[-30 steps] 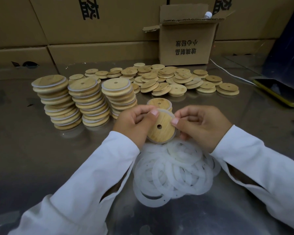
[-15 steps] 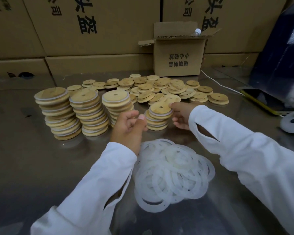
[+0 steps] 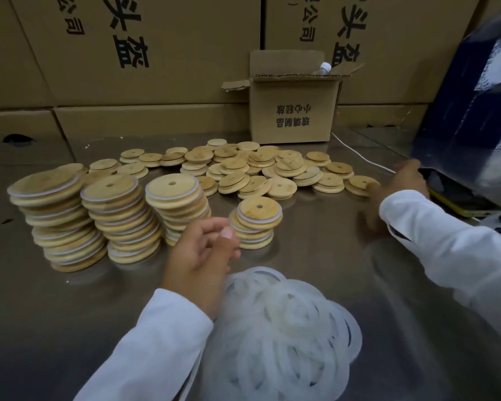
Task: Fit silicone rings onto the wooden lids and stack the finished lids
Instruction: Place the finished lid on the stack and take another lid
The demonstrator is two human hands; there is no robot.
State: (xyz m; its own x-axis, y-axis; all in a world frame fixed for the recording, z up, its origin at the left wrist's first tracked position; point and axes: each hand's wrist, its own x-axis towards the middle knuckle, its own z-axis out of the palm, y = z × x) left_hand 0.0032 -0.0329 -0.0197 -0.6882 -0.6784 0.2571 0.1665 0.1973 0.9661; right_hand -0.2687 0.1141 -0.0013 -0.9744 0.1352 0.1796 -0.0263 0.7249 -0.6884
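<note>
While left hand (image 3: 203, 250) hovers empty just this side of the short stack (image 3: 256, 230), fingers loosely curled and thumb tip against forefinger, right hand (image 3: 399, 180) is out at the far-right end of the loose lids (image 3: 258, 166). It's motion-blurred with fingertips at the last lid there, so can't tell if it grips or only touches. Both arms are in white sleeves. Short stack is a handful of lids on the steel table (image 3: 330, 270). Its top lid (image 3: 259, 211) sits slightly skewed: round pale wood, small hole off-centre, white ring edge showing under its rim. Left of it are three tall stacks (image 3: 122, 218) side by side, a bit crooked, with white ring edges between the wood layers. Loose lids are plain wood discs, scattered and overlapping across the table behind the stacks. Silicone rings (image 3: 281, 337) are flat translucent white loops in a tangled heap nearest the camera, just beside the left wrist, blurred. On containers, a small cardboard box (image 3: 292, 111) stands at the back of the table with flaps open and a white-capped bottle (image 3: 325, 68) poking out the top; the rest of its contents are hidden. Large printed cartons (image 3: 156, 53) form the wall behind. A phone in a yellow case (image 3: 451, 195) lies just beside the right hand, and a white cable (image 3: 359, 157) runs across the table near the box.
</note>
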